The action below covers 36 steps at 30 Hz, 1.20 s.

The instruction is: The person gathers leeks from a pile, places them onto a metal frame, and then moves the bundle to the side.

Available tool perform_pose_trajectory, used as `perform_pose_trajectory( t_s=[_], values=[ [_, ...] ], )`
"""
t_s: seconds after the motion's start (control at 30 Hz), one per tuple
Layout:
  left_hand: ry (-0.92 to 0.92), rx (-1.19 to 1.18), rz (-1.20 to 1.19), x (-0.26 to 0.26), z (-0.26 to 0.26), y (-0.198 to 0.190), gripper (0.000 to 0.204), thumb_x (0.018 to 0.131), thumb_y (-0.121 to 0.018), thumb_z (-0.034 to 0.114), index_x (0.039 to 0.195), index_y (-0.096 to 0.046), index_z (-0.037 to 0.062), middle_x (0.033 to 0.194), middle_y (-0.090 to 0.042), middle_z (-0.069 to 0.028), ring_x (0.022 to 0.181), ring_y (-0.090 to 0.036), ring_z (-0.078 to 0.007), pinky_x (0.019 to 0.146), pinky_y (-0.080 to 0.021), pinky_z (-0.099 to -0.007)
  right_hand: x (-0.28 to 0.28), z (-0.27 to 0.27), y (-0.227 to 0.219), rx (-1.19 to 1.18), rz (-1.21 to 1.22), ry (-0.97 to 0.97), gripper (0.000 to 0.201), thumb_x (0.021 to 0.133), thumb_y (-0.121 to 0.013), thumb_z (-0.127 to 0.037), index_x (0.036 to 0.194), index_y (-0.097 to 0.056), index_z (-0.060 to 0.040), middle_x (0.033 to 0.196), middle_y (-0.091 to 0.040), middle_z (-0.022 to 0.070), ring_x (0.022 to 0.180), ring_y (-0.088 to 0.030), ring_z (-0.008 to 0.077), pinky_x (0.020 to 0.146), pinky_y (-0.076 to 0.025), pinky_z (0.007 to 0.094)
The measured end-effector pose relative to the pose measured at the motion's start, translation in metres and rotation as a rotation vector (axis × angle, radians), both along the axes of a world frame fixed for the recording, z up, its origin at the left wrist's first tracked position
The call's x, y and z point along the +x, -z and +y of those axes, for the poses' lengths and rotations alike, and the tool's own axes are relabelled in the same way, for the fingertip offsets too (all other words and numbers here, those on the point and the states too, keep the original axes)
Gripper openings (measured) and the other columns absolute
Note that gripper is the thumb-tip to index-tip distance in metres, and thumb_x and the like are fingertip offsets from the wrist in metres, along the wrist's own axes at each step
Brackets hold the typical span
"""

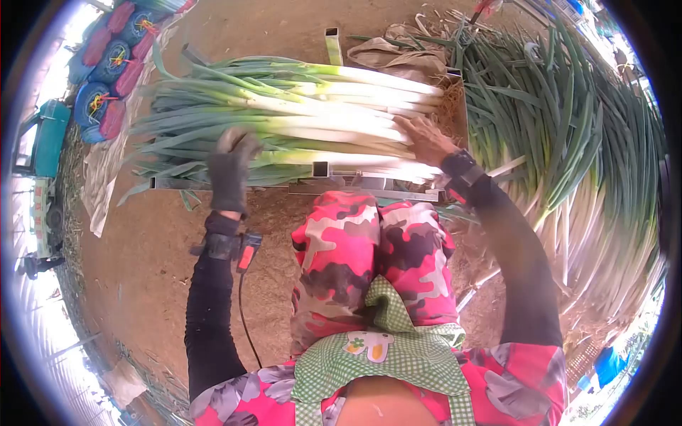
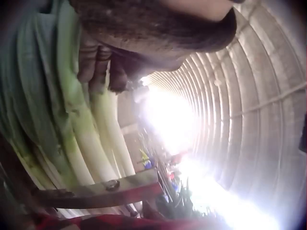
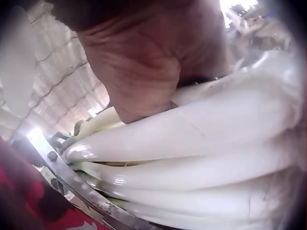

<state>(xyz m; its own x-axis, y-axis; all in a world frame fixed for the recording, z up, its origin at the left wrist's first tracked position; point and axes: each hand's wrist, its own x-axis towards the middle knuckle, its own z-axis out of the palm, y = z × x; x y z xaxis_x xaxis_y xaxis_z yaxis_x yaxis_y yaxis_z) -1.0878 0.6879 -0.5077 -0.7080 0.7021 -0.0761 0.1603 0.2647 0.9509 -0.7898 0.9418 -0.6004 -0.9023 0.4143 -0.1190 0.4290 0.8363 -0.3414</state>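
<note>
A thick bundle of leeks [image 1: 305, 113] lies crosswise in a metal frame [image 1: 376, 193], green leaves to the left and white stems to the right. My left hand [image 1: 233, 167], in a dark glove, is over the leafy part. In the left wrist view its curled fingers [image 2: 98, 67] grip a leek [image 2: 108, 120] where green turns to white. My bare right hand [image 1: 425, 142] rests on the white stems near the root end, fingers reaching across them. In the right wrist view the thumb [image 3: 139, 103] lies against a thick white stem [image 3: 177, 129]; the other fingertips are hidden.
A large heap of leeks [image 1: 568, 142] lies on the ground at the right. Square metal posts [image 1: 332, 46] rise from the frame. Brown sacking [image 1: 398, 55] lies behind it. Blue and red bundles [image 1: 106, 67] stand at the far left. The person's camouflage-clad knees [image 1: 337, 248] are close to the frame.
</note>
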Motion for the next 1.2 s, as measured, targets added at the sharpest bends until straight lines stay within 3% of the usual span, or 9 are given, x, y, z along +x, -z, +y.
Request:
perform_pose_trajectory(
  t_s=[0.1, 0.2, 0.33, 0.53, 0.77, 0.9, 0.97, 1.03, 1.2],
  values=[
    [0.326, 0.048, 0.828, 0.004, 0.05, -0.01, 0.039, 0.082, -0.071, 0.021, 0.117, -0.061, 0.0071, 0.113, -0.065, -0.0106, 0.113, -0.057, -0.0279, 0.096, -0.043, -0.0475, 0.003, 0.015, 0.001, -0.053, -0.029, -0.029, 0.068, 0.083, -0.065, -0.018, 0.143, -0.032, -0.0177, 0.119, -0.05, 0.0194, 0.109, -0.049, 0.038, 0.097, -0.038, 0.0506],
    [0.54, -0.26, 1.361, -0.02, 0.094, 0.019, 0.061, 0.08, -0.063, 0.052, 0.125, -0.057, 0.012, 0.129, -0.057, -0.0094, 0.125, -0.048, -0.0301, 0.108, -0.029, -0.051, -0.001, 0.008, -0.045, 0.02, -0.175, 0.036, 0.067, 0.086, -0.065, -0.023, 0.144, -0.032, -0.0166, 0.119, -0.051, 0.0169, 0.111, -0.048, 0.0353, 0.1, -0.036, 0.0494],
    [0.703, -0.264, 1.247, -0.042, 0.103, 0.021, 0.067, 0.08, -0.058, 0.059, 0.126, -0.056, 0.0107, 0.122, -0.059, -0.0136, 0.114, -0.053, -0.0347, 0.1, -0.036, -0.0496, 0.016, 0.003, -0.036, 0.07, -0.135, 0.053, 0.067, 0.086, -0.063, -0.023, 0.145, -0.031, -0.0187, 0.125, -0.048, 0.019, 0.113, -0.049, 0.0396, 0.092, -0.04, 0.0521],
    [0.564, -0.323, 1.322, 0.008, 0.031, 0.032, 0.063, 0.08, -0.064, 0.047, 0.133, -0.052, 0.0168, 0.109, -0.058, -0.0145, 0.101, -0.053, -0.0352, 0.09, -0.039, -0.0502, 0.041, -0.033, -0.041, 0.033, 0.004, 0.065, 0.06, 0.092, -0.053, -0.038, 0.145, -0.034, -0.0177, 0.139, -0.036, 0.0181, 0.128, -0.036, 0.0377, 0.101, -0.034, 0.0548],
    [0.573, -0.152, 1.029, -0.002, 0.07, 0.032, 0.054, 0.079, -0.069, 0.043, 0.122, -0.06, 0.0123, 0.116, -0.059, -0.0129, 0.104, -0.053, -0.0319, 0.092, -0.038, -0.0489, 0.047, -0.041, -0.032, 0.036, 0.019, 0.16, 0.06, 0.091, -0.053, -0.041, 0.144, -0.037, -0.0176, 0.146, -0.031, 0.0189, 0.133, -0.031, 0.0382, 0.102, -0.029, 0.0605],
    [0.417, -0.362, 1.589, 0.019, 0.076, 0.066, 0.052, 0.091, -0.054, 0.049, 0.136, -0.05, 0.0238, 0.135, -0.051, -0.0128, 0.122, -0.047, -0.038, 0.102, -0.033, -0.0541, 0.104, -0.042, -0.059, -0.232, 0.658, 0.385, 0.045, 0.084, -0.067, -0.013, 0.128, -0.056, -0.0126, 0.13, -0.053, 0.0161, 0.121, -0.051, 0.0314, 0.098, -0.044, 0.0413],
    [0.439, -0.448, 1.493, 0.036, 0.081, 0.059, 0.05, 0.09, -0.056, 0.042, 0.137, -0.049, 0.0244, 0.134, -0.051, -0.0141, 0.12, -0.046, -0.0424, 0.101, -0.032, -0.0579, 0.146, -0.053, -0.072, -0.139, 0.729, 0.72, 0.029, 0.083, -0.063, 0.004, 0.111, -0.064, -0.0054, 0.119, -0.062, 0.0096, 0.109, -0.06, 0.0209, 0.089, -0.05, 0.0309],
    [0.559, -0.193, 1.417, 0.016, 0.075, 0.098, 0.049, 0.09, -0.057, 0.038, 0.132, -0.054, 0.0123, 0.128, -0.054, -0.0193, 0.123, -0.045, -0.0401, 0.105, -0.03, -0.0567, 0.213, -0.049, -0.01, -0.194, 0.474, 0.977, 0.036, 0.086, -0.056, 0.004, 0.12, -0.061, -0.0071, 0.125, -0.059, 0.0119, 0.115, -0.056, 0.0197, 0.092, -0.049, 0.0331],
    [0.239, -0.224, 1.434, 0.03, 0.083, 0.14, 0.029, 0.083, -0.055, 0.025, 0.102, -0.062, 0.004, 0.119, -0.053, -0.0315, 0.12, -0.045, -0.0455, 0.109, -0.027, -0.0553, 0.233, -0.02, 0.162, -0.204, 0.133, 0.732, 0.036, 0.087, -0.056, -0.001, 0.123, -0.059, -0.0064, 0.12, -0.059, 0.0114, 0.11, -0.056, 0.019, 0.089, -0.049, 0.0328]
  ],
)
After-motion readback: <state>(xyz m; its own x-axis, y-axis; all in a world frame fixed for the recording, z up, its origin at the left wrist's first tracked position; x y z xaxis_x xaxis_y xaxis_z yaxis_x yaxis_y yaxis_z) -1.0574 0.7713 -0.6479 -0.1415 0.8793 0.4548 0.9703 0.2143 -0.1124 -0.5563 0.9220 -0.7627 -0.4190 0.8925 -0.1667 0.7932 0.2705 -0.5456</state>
